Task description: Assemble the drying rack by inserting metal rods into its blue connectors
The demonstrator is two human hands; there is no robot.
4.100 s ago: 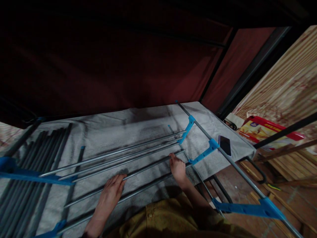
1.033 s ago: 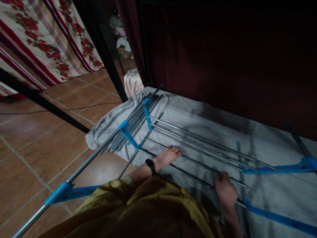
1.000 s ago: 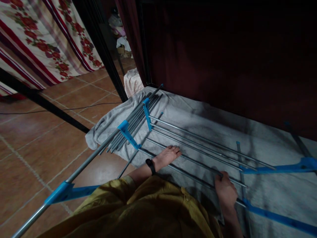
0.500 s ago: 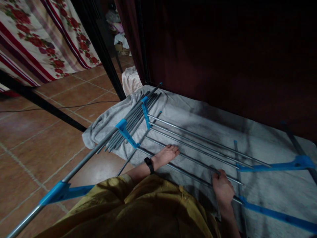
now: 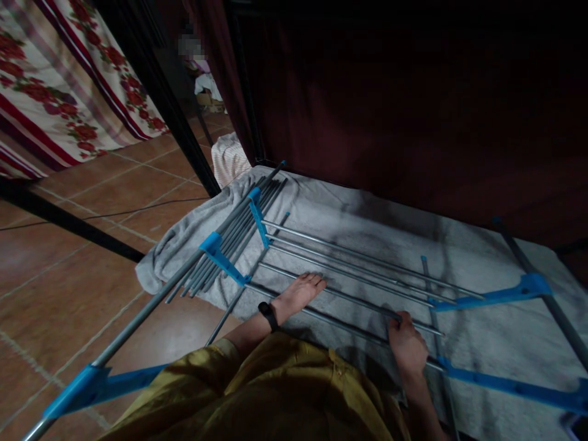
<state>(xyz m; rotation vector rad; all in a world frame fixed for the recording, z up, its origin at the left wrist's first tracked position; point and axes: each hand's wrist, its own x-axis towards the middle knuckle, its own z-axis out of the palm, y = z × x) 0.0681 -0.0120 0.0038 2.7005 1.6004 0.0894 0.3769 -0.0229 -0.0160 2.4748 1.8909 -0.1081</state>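
A drying-rack frame of grey metal rods and blue plastic brackets lies over a grey towel on a low surface. My left hand, with a black band at the wrist, rests flat and open on the nearer rods by the left bracket. Further right, my right hand is curled around one of the nearest rods, close to a long blue bracket. A bundle of loose grey rods lies along the frame's left side.
A dark red fabric wall stands right behind the towel. Black poles cross at the left over a brown tiled floor. A flowered cloth hangs at the far left. My yellow garment fills the bottom.
The view swung from the rack's right end to its left end. In the last second it shifted slightly; both hands stay on the rods, the right still gripping one.
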